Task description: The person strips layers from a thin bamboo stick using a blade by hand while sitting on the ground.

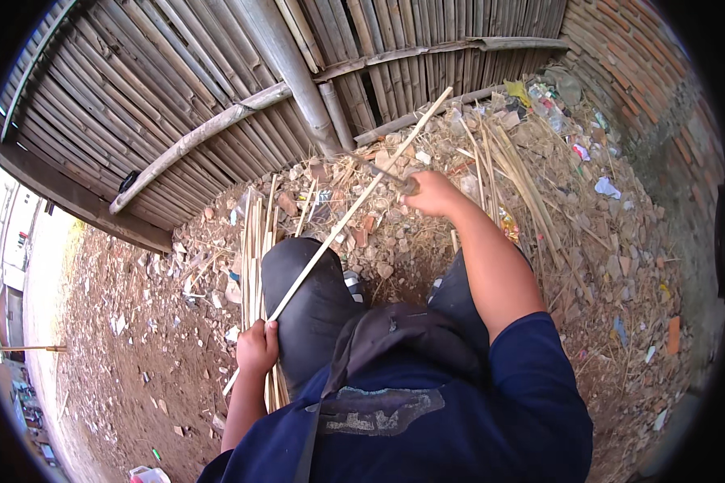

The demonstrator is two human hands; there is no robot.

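Observation:
My left hand (257, 348) is closed around the lower part of a long, pale bamboo strip (342, 223). The strip slants up over my left knee to the far right, its upper end near the bamboo wall. In my right hand (435, 194) is the handle of a knife (387, 172). Its dark, narrow blade points to the far left and crosses the strip; whether it touches is unclear. A bundle of pale strips (252, 249) lies beside my left leg, partly hidden by it. More split strips (517, 173) lie on the ground beyond my right arm.
A bamboo wall (193, 80) with a thick pole (286, 64) rises ahead. A brick wall (660, 72) stands at the right. Broken bricks, stones and plastic scraps (606, 187) cover the dirt ground (153, 338). A white container (149, 475) sits at the lower left.

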